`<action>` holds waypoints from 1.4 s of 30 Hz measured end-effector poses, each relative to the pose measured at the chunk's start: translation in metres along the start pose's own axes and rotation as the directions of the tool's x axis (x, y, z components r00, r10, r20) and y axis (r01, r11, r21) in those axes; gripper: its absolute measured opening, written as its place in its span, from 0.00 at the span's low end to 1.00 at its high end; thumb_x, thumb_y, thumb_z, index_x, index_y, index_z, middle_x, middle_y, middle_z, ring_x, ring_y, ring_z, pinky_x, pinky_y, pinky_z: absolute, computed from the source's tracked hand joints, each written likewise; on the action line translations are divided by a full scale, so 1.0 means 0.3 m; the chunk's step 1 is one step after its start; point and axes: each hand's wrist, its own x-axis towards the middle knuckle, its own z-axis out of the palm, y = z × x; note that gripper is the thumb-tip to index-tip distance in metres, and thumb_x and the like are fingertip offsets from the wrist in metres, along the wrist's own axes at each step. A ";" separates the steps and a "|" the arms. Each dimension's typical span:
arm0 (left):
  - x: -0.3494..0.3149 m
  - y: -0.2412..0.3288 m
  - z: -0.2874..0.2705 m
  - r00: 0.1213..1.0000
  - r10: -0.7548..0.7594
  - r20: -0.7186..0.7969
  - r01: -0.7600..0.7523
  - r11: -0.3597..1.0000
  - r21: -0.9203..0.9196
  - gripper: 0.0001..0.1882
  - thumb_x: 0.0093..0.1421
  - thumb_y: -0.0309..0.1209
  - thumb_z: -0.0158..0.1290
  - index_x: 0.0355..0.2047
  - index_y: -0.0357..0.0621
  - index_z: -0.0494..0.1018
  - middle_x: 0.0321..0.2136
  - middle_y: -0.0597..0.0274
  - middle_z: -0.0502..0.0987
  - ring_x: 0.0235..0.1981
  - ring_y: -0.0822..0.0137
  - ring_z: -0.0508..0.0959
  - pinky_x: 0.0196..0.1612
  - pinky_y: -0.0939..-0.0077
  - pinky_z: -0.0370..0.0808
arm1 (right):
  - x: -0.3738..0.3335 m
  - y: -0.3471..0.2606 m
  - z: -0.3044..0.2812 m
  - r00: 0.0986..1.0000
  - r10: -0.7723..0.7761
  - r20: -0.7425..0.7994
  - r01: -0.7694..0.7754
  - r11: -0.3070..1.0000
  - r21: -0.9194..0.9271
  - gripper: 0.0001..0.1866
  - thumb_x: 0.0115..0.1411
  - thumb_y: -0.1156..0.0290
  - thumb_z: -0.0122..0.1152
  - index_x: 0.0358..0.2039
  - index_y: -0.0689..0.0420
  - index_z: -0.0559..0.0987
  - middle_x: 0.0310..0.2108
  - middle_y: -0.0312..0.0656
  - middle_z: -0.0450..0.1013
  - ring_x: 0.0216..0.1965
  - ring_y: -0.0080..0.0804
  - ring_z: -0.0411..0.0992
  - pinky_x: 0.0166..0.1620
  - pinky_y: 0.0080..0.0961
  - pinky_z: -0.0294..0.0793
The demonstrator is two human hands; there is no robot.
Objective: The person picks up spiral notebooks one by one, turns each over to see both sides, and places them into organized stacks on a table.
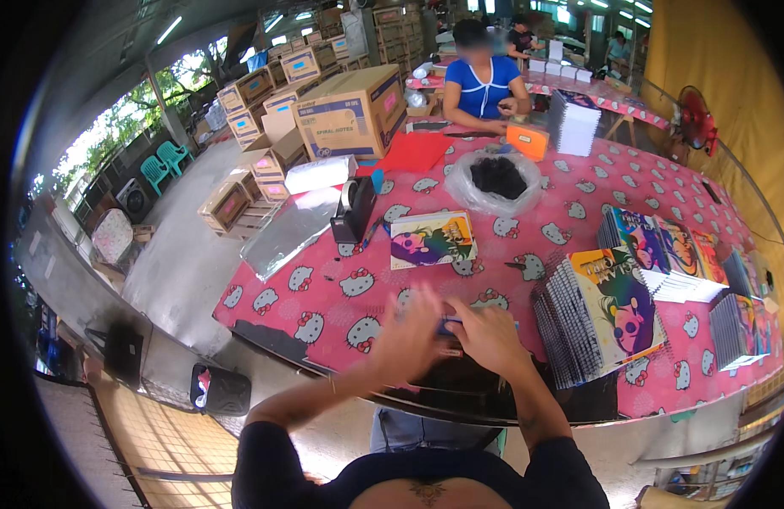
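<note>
At the near edge of the table, my left hand is smeared by motion, so its fingers cannot be read. Close beside it, my right hand has its fingers bent and pressed together over a small bluish thing, mostly hidden between the two hands. Beyond them lies a single spiral notebook with a colourful illustrated cover. To the right of my right hand stands a tall stack of spiral notebooks, their wire bindings facing left.
A black tape dispenser stands beside clear plastic sheets. Farther back are a plastic bag of black pieces, an orange box and a large carton. More notebooks fill the right side. A person in blue sits across the table.
</note>
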 end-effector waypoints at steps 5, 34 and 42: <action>-0.155 0.071 0.111 0.963 0.269 -0.033 -0.270 0.945 -0.184 0.47 0.59 0.56 0.57 0.66 0.31 0.58 0.66 0.40 0.63 0.69 0.48 0.62 0.68 0.41 0.58 | -0.097 0.074 -0.052 0.942 -0.044 -0.331 0.152 0.939 0.308 0.36 0.54 0.73 0.73 0.63 0.53 0.69 0.47 0.46 0.79 0.47 0.44 0.79 0.47 0.38 0.78; 0.025 0.101 0.118 0.953 0.231 -0.197 -0.271 0.939 -0.212 0.47 0.60 0.60 0.53 0.66 0.35 0.61 0.67 0.39 0.62 0.70 0.44 0.61 0.68 0.35 0.52 | -0.206 0.179 0.147 0.944 0.293 -0.152 -0.031 0.537 0.843 0.13 0.65 0.75 0.64 0.49 0.62 0.82 0.37 0.37 0.81 0.34 0.17 0.73 0.38 0.18 0.72; 0.004 0.118 0.126 0.961 0.224 -0.161 -0.264 0.917 -0.300 0.49 0.59 0.59 0.53 0.67 0.30 0.60 0.69 0.36 0.57 0.72 0.41 0.57 0.70 0.34 0.47 | -0.167 0.151 0.129 0.957 0.149 -0.247 0.070 0.711 0.700 0.12 0.64 0.76 0.63 0.47 0.63 0.81 0.33 0.46 0.78 0.28 0.33 0.72 0.32 0.27 0.70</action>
